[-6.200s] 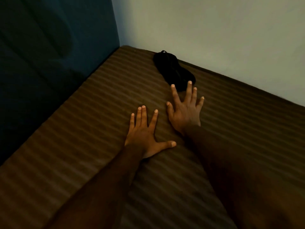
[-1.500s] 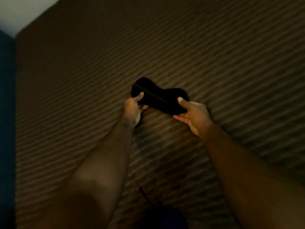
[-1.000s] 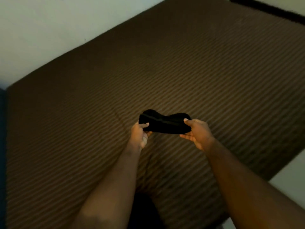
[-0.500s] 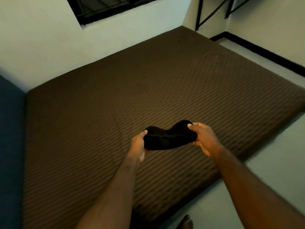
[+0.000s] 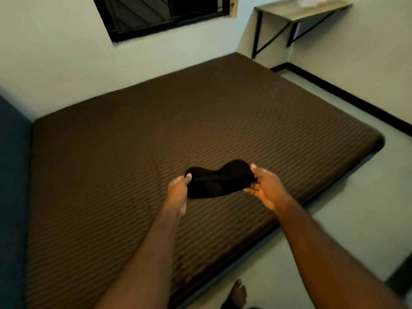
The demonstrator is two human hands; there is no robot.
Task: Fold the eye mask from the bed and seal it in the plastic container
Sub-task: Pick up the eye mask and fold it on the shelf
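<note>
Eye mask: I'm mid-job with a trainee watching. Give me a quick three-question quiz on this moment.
1. True or false: the eye mask lies flat on the bed.
2. How many hands pinch the mask? A none, B one, C two.
3. Short answer: has the mask been folded yet?

Key:
1. False. It is held up above the bed.
2. C. The left hand and the right hand each pinch one end.
3. No. It is spread out lengthwise between the hands.
</note>
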